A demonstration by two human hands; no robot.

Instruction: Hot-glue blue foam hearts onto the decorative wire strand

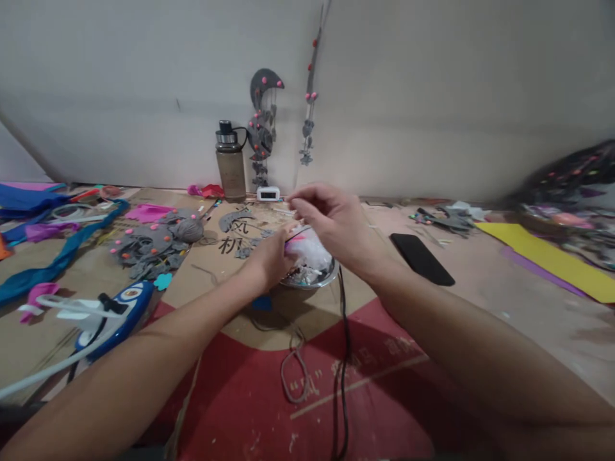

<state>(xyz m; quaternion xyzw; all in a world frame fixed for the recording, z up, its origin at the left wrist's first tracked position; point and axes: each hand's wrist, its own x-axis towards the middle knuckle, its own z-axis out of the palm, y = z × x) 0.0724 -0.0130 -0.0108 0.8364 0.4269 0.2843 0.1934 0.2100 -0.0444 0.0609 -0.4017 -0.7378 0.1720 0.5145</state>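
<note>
My left hand [273, 259] is closed, thumb and fingers pressed together at the left side of a metal bowl [329, 282]. A bit of pink and purple shows at its fingertips, too small and blurred to name. My right hand [336, 224] is raised just above the bowl, with fingers curled into a pinch; whatever is between them cannot be made out. In the bowl sit a crumpled clear plastic bag [314, 253] and small shiny pieces, partly hidden by my hands. Below, a loop of grey yarn [294, 378] lies on the red-printed cardboard [250, 397].
A black cord [344, 358] runs down from the bowl. To the right are a black phone [420, 258] and a yellow sheet [548, 256]. Leftward lie grey felt pieces with pink balls [151, 240] and a blue-and-white device [115, 320]. A bottle [231, 169] and small clock [268, 194] stand behind.
</note>
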